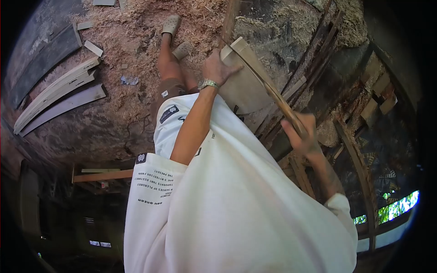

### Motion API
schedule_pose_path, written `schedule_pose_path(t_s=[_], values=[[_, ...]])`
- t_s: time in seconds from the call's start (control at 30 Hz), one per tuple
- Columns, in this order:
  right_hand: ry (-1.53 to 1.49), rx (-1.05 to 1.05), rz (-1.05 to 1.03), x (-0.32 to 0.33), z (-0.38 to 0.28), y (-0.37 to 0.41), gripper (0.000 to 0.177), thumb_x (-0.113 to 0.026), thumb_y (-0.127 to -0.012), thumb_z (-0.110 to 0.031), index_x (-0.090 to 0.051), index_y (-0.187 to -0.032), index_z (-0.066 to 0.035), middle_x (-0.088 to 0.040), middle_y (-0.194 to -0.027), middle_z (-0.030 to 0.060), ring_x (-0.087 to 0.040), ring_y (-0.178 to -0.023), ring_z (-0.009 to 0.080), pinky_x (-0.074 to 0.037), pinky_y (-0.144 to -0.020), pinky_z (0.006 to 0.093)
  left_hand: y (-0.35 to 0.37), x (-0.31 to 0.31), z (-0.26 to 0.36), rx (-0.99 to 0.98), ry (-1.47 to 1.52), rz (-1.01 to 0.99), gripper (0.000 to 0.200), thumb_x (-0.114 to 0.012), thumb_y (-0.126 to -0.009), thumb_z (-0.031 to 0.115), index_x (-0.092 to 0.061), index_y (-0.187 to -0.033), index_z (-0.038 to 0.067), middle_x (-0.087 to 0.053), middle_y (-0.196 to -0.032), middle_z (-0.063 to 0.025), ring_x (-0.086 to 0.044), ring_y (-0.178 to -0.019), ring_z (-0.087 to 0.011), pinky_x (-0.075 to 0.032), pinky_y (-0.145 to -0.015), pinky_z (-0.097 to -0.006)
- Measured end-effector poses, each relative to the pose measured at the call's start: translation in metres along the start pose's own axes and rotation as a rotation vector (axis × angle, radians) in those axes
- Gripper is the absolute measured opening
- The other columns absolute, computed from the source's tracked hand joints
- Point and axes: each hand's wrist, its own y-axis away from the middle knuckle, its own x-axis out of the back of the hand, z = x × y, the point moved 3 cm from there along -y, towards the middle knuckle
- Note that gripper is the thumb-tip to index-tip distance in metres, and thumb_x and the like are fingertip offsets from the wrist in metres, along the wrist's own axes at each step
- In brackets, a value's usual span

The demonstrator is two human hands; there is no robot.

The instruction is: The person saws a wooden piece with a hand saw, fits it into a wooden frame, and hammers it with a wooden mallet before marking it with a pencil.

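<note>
Slat (268,88), thin, light and springy, I judge: my right hand (301,133) has its fingers closed around the near end. My left hand (219,68) clasps the stiff board (243,91) at its top edge, above my knees.

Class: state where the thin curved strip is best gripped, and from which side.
Grip the strip at its near end, closing round it from the right: it is slim, and its far end lies against the board under the left hand.
</note>
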Motion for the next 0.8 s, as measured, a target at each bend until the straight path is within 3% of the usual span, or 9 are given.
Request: schedule_pose_path(t_s=[0.03,0.13,0.17,0.27,0.33,0.43,0.57,0.63,0.8], values=[[0.017,0.020,-0.003,-0.020,0.027,-0.030,0.031,-0.068,-0.093,-0.019,-0.073,-0.113,0.004,-0.048,-0.059,0.0102,-0.047,-0.054,0.0142,-0.040,-0.052,0.0349,-0.001,-0.003,-0.004,-0.003,-0.005,0.004,0.082,-0.092,-0.060,0.061,-0.064,-0.112,0.004,-0.075,-0.098,-0.0228,-0.073,-0.093,-0.0405,-0.058,-0.083,-0.0491],[0.165,0.271,0.125,-0.075,0.065,-0.110,0.029,-0.069,-0.092,-0.018,-0.073,-0.113,0.002,-0.049,-0.059,0.0121,-0.047,-0.053,0.0148,-0.040,-0.052,0.0361,0.001,0.003,0.004,0.027,-0.014,-0.007,0.080,-0.093,-0.062,0.055,-0.064,-0.116,0.003,-0.074,-0.101,-0.0242,-0.073,-0.096,-0.0411,-0.057,-0.086,-0.0483],[0.152,0.188,0.125,-0.075,0.054,-0.119,0.029,-0.069,-0.092,-0.018,-0.074,-0.113,0.001,-0.050,-0.059,0.0122,-0.047,-0.053,0.0148,-0.040,-0.052,0.0362,0.004,0.007,0.008,0.041,-0.016,-0.018,0.078,-0.093,-0.063,0.052,-0.064,-0.118,0.003,-0.074,-0.102,-0.0249,-0.072,-0.098,-0.0413,-0.057,-0.088,-0.0478],[0.051,0.100,0.070,-0.047,0.024,-0.069,0.017,-0.068,-0.090,-0.012,-0.072,-0.103,-0.001,-0.056,-0.064,0.0181,-0.061,-0.056,0.0316,-0.047,-0.056,0.0424,-0.002,-0.001,-0.004,-0.008,-0.038,-0.009,0.084,-0.093,-0.060,0.060,-0.064,-0.115,0.003,-0.075,-0.100,-0.0233,-0.073,-0.094,-0.0403,-0.058,-0.083,-0.0490],[-0.029,-0.061,0.014,-0.012,-0.003,-0.009,0.031,-0.065,-0.091,-0.010,-0.072,-0.120,0.000,-0.052,-0.061,0.0146,-0.055,-0.054,0.0215,-0.046,-0.055,0.0375,-0.004,0.008,0.003,-0.002,-0.037,-0.015,0.086,-0.093,-0.060,0.060,-0.063,-0.117,0.003,-0.074,-0.102,-0.0236,-0.073,-0.095,-0.0403,-0.058,-0.084,-0.0487],[0.022,-0.056,-0.008,-0.001,-0.013,0.015,0.043,-0.063,-0.091,-0.007,-0.066,-0.133,0.002,-0.049,-0.061,0.0112,-0.049,-0.054,0.0145,-0.045,-0.055,0.0333,0.004,0.004,0.003,0.022,-0.009,-0.042,0.086,-0.093,-0.060,0.059,-0.063,-0.118,0.003,-0.074,-0.103,-0.0240,-0.072,-0.098,-0.0407,-0.057,-0.085,-0.0484],[0.163,0.169,0.053,-0.072,0.068,-0.100,0.023,-0.068,-0.087,-0.014,-0.073,-0.106,-0.003,-0.061,-0.067,0.0197,-0.063,-0.057,0.0308,-0.049,-0.057,0.0392,0.001,0.004,0.003,0.027,0.060,-0.043,0.085,-0.094,-0.061,0.054,-0.063,-0.119,0.001,-0.074,-0.104,-0.0247,-0.072,-0.099,-0.0420,-0.057,-0.086,-0.0486],[0.031,0.179,0.235,-0.084,0.042,-0.139,0.019,-0.071,-0.088,-0.019,-0.070,-0.084,0.000,-0.058,-0.066,0.0200,-0.058,-0.057,0.0324,-0.046,-0.057,0.0415,0.007,0.007,0.006,0.039,0.023,-0.021,0.082,-0.095,-0.062,0.050,-0.063,-0.120,0.001,-0.074,-0.106,-0.0246,-0.072,-0.100,-0.0421,-0.057,-0.087,-0.0487],[-0.003,0.256,0.347,-0.073,0.032,-0.112,0.016,-0.070,-0.083,-0.017,-0.069,-0.085,-0.002,-0.064,-0.072,0.0225,-0.066,-0.065,0.0398,-0.050,-0.058,0.0435,-0.001,0.013,0.016,-0.147,-0.011,0.033,0.079,-0.095,-0.063,0.044,-0.062,-0.122,0.002,-0.073,-0.106,-0.0240,-0.072,-0.099,-0.0414,-0.057,-0.086,-0.0492]])
